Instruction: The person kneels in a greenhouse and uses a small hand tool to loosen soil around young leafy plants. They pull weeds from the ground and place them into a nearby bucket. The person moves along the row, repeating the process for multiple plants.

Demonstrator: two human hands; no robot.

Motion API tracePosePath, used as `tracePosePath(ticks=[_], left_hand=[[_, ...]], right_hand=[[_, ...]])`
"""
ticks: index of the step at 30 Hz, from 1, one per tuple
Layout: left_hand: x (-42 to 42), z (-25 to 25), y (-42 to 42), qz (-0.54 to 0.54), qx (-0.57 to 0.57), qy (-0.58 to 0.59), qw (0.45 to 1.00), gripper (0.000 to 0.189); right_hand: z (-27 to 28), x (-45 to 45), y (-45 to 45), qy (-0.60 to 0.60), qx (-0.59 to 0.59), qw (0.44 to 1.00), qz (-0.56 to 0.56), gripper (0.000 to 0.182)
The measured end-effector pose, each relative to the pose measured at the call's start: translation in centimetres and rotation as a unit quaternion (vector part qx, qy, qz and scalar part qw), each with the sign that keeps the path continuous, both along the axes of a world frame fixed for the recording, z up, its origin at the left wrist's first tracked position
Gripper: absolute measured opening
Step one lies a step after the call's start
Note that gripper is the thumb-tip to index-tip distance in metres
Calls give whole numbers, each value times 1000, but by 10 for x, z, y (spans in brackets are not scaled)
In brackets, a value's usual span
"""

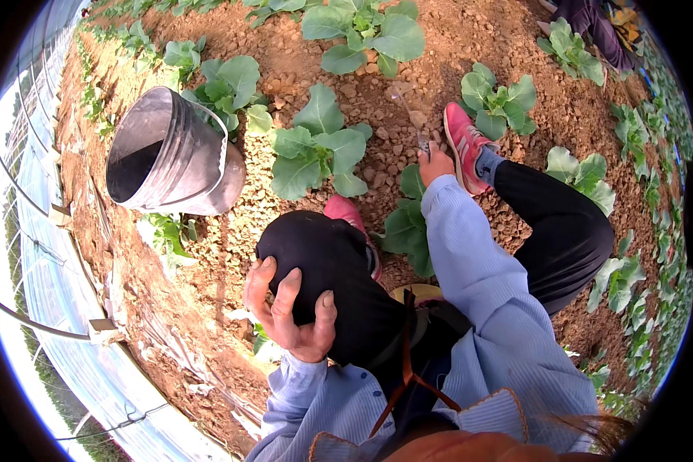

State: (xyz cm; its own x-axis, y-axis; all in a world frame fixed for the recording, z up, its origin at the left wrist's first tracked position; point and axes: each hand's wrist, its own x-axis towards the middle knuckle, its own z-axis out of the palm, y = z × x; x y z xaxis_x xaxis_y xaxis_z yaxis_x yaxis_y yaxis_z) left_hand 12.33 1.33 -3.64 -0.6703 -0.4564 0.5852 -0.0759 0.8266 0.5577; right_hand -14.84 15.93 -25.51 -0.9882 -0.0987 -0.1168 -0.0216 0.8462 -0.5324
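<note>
My left hand (294, 315) rests palm up beside my bent knee, its fingers spread and curled with nothing in them. Low over the soil, my right hand (436, 164) is closed on the handle of a slim metal hand tool (423, 141); its far end blurs against the ground and its kind cannot be told. Right beside that hand is my pink shoe (465, 144). A leafy brassica plant (407, 225) grows under my right forearm, and another broad-leaved plant (320, 147) stands between my hand and the bucket.
A worn dark plastic bucket (196, 156) with a white handle lies tilted at the left, its mouth facing left. More plants (367, 34) stand in rows on clumpy brown soil. The greenhouse's plastic film wall (63, 242) curves along the left. At the top right is another person's dark-clothed leg (595, 29).
</note>
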Motion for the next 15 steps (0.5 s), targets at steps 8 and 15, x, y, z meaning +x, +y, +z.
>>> tracePosePath(ticks=[8, 15], left_hand=[[6, -1, -6, 9, -6, -8, 1000, 41], [7, -5, -8, -6, -22, -15, 1000, 42]], right_hand=[[-2, -25, -22, -34, -36, 999, 8, 46], [11, -8, -10, -21, -76, 996, -30, 49]])
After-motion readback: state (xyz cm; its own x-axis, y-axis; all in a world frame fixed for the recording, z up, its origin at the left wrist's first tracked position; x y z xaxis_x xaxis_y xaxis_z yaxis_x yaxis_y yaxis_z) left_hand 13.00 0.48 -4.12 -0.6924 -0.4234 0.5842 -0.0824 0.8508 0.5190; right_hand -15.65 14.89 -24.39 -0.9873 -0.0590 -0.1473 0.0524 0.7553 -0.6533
